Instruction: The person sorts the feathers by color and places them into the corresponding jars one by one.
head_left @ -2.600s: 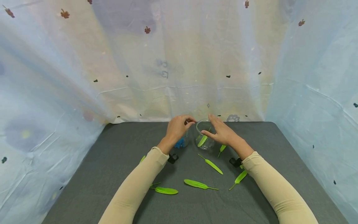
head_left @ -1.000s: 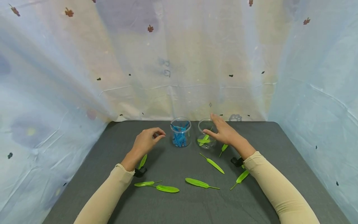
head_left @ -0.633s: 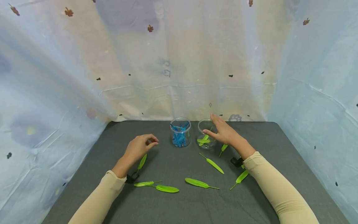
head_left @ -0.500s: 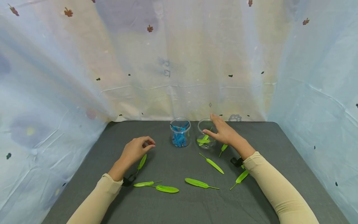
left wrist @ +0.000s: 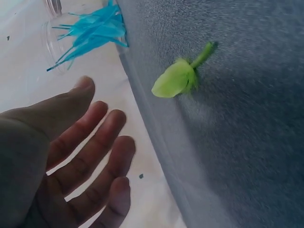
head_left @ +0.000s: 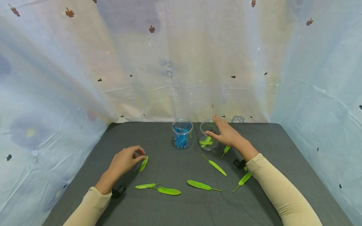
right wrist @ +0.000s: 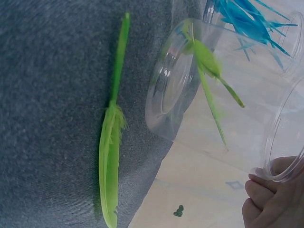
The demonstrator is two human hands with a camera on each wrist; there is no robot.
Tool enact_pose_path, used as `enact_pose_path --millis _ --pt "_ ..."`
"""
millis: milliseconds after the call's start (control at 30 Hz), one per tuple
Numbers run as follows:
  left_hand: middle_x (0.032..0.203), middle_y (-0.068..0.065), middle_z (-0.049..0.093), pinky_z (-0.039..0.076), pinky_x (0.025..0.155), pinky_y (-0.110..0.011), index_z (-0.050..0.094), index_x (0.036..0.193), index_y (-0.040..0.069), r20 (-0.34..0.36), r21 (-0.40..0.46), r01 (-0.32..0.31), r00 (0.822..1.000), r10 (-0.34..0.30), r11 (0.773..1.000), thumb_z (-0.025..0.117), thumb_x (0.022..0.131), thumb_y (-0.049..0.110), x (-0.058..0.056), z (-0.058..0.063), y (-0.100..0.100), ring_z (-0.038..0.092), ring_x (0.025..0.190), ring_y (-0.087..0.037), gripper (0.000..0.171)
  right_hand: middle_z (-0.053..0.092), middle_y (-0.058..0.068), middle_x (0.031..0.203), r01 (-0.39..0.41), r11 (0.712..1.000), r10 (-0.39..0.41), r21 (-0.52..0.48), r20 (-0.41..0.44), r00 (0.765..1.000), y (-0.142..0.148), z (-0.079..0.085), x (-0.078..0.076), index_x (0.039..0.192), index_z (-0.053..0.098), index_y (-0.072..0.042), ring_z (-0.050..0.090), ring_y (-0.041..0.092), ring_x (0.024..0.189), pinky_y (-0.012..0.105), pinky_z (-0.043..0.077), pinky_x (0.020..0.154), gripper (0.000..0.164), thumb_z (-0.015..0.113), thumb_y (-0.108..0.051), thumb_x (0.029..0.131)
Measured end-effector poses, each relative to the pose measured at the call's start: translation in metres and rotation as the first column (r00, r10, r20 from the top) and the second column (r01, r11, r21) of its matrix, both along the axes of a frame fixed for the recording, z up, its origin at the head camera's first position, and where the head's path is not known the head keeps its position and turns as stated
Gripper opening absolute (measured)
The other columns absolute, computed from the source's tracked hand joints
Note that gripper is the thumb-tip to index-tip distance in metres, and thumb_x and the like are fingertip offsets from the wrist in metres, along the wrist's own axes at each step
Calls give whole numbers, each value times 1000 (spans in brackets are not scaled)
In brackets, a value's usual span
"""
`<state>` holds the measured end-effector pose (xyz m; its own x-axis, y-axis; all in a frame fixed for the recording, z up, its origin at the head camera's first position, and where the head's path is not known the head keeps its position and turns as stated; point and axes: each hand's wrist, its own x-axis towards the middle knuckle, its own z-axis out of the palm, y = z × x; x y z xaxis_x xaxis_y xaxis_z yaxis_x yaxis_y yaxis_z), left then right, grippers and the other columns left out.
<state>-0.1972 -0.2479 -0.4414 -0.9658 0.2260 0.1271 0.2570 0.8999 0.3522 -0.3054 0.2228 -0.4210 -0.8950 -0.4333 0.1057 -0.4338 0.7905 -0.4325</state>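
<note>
My left hand [head_left: 124,160] hovers at a green feather [head_left: 144,164] on the left of the table. Its thumb overlaps the feather's tip in the head view. The left wrist view shows the fingers spread and bent, apart from this feather [left wrist: 175,80]. My right hand [head_left: 227,133] holds a clear jar [head_left: 201,128] from its right side. Thumb and fingers lie at the jar's rim [right wrist: 270,142]. Inside that jar are two green feathers [right wrist: 206,59]. Part of its right side is hidden by the hand.
Left of the held jar stands a second clear jar [head_left: 191,139] with blue feathers [head_left: 182,138]. Green feathers lie around the grey-covered table [head_left: 181,210], including a pair [head_left: 169,191] front left, one [head_left: 199,184] in front and another [head_left: 217,167] nearer the jars. A patterned curtain [head_left: 186,62] encloses the back.
My left hand has moved from the jars leftward and nearer to me, down to the left feather. A second green feather now shows in the right jar. The right hand stays put.
</note>
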Motion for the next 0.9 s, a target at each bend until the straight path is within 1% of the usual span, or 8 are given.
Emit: enact_pose_path --millis 100,233,433,600,733,900 --pt "99 10 74 48 55 -32 76 106 25 26 -6 -8 1000 8 1000 81 99 33 7 -1 -5 60 73 -7 12 7 20 179 0 1000 0 7 0 1000 0 -1 -1 173 5 -6 6 46 165 69 14 130 109 54 -73 103" --pt "95 11 73 47 54 -32 75 104 25 78 -5 -9 997 10 1000 82 98 34 16 -2 -9 57 68 -7 13 6 21 179 -3 1000 3 17 -6 1000 0 -3 -2 173 5 -5 7 47 164 69 13 130 109 54 -73 103" --pt "93 14 70 46 57 -33 72 100 27 139 -17 -9 990 11 1000 83 95 37 25 -5 -12 56 70 -8 16 8 21 179 -5 1000 5 10 -14 1000 1 -3 -2 173 8 -4 8 48 164 70 14 130 109 54 -72 103" --pt "91 13 67 45 58 -35 71 96 26 184 -11 -4 983 6 1000 86 92 42 28 -8 -11 55 71 -10 22 7 21 179 -5 1000 5 13 -15 1000 1 -3 -2 173 7 -4 7 48 164 70 14 130 108 54 -72 103" --pt "93 10 66 45 60 -36 71 94 26 215 -29 -6 976 12 1000 88 89 45 29 -9 -10 56 74 -10 26 8 22 179 -7 1000 8 9 -13 1000 1 -3 -1 173 5 -6 8 48 164 69 14 130 108 54 -72 103" --pt "98 8 65 52 67 -42 71 95 25 238 -72 -2 971 19 997 91 85 47 30 -7 -8 60 82 -11 32 8 21 179 -8 1000 8 9 -13 1000 1 -2 -1 174 5 -7 9 47 164 69 16 130 108 54 -72 103"
